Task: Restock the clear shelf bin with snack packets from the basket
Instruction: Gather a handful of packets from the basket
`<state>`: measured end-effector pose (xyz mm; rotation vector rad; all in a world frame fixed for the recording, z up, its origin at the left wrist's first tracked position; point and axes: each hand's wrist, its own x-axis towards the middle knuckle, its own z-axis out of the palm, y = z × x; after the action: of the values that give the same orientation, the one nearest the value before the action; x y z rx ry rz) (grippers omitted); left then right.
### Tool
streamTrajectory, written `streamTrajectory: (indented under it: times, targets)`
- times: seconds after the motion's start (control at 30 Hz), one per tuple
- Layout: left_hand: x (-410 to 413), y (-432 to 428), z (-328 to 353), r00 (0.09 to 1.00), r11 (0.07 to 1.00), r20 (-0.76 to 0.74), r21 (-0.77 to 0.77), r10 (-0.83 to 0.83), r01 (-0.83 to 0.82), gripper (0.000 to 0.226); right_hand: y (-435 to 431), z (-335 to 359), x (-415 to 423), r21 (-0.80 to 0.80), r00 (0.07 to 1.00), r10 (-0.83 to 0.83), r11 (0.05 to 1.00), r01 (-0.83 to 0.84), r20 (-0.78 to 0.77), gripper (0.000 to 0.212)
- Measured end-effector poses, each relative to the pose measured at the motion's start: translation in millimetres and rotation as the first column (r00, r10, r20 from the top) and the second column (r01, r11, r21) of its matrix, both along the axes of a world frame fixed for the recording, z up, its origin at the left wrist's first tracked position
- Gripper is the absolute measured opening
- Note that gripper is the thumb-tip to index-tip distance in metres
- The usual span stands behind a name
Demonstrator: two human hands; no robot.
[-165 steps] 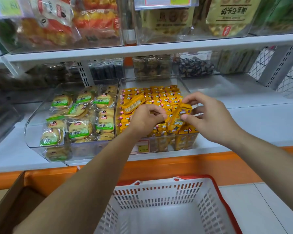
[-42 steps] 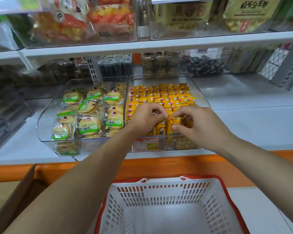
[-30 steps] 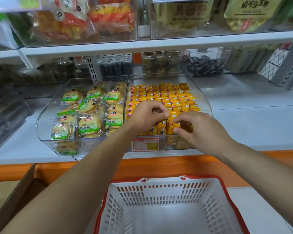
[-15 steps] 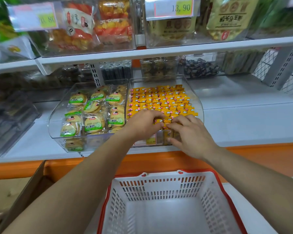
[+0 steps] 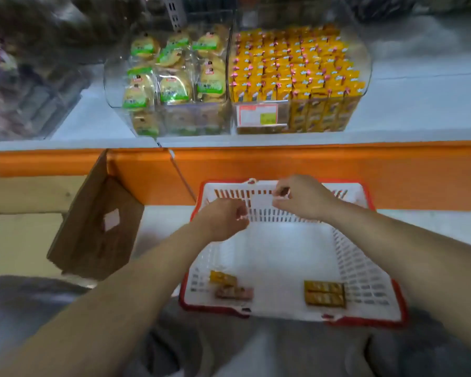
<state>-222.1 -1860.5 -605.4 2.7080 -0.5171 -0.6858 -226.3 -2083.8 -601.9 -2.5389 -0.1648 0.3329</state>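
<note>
The clear shelf bin stands on the white shelf, packed with neat rows of yellow snack packets. Below it on the floor sits a white basket with a red rim. A few packets lie at its near end: a yellow one, a pinkish one and a gold pair. My left hand and my right hand hover over the basket's far end, fingers curled in. I see nothing held in either hand.
A second clear bin of green-labelled round cakes stands left of the yellow one. An orange shelf front runs just behind the basket. An open cardboard box stands to the basket's left. My grey-clad knees fill the bottom edge.
Both hands have drawn back from the yellow packets in the bin and come down over the basket. The view has tilted down, showing the basket's floor and its packets.
</note>
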Motion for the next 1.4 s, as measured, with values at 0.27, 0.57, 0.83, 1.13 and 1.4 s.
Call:
streamTrajectory:
  times: [0.27, 0.57, 0.83, 1.13, 1.4]
  targets:
    - [-29.2, 6.2, -154.5, 0.945, 0.977, -0.326, 0.204, 0.010, 0.060, 0.050, 2.6, -167.1, -51.4, -0.047, 0.882, 0.012, 0.998, -0.038, -0.472, 0.045]
    - [-29.4, 14.9, -219.8, 0.870, 0.873, -0.489, 0.394, -0.067, 0.289, 0.043, -48.2, -230.8, -79.0, -0.274, 0.660, -0.074, 0.940, -0.205, -0.748, 0.070]
    - [-26.1, 10.8, -232.7, 0.778, 0.964, -0.627, 0.190, -0.027, 0.186, 0.060, -43.7, -238.8, -91.5, -0.261, 0.553, 0.081, 0.818, -0.512, -0.829, 0.033]
    - [-32.0, 11.8, -242.5, 0.739, 0.933, -0.673, 0.243, -0.036, 0.267, 0.070, -41.8, -238.3, -90.5, -0.128, 0.596, 0.090, 0.941, -0.314, -0.798, 0.050]
    - [-10.1, -4.0, -210.3, 0.788, 0.957, -0.586, -0.069, 0.189, -0.280, 0.061, -39.6, -215.9, -64.9, 0.176, 0.686, -0.086, 0.937, 0.303, -0.723, 0.038]
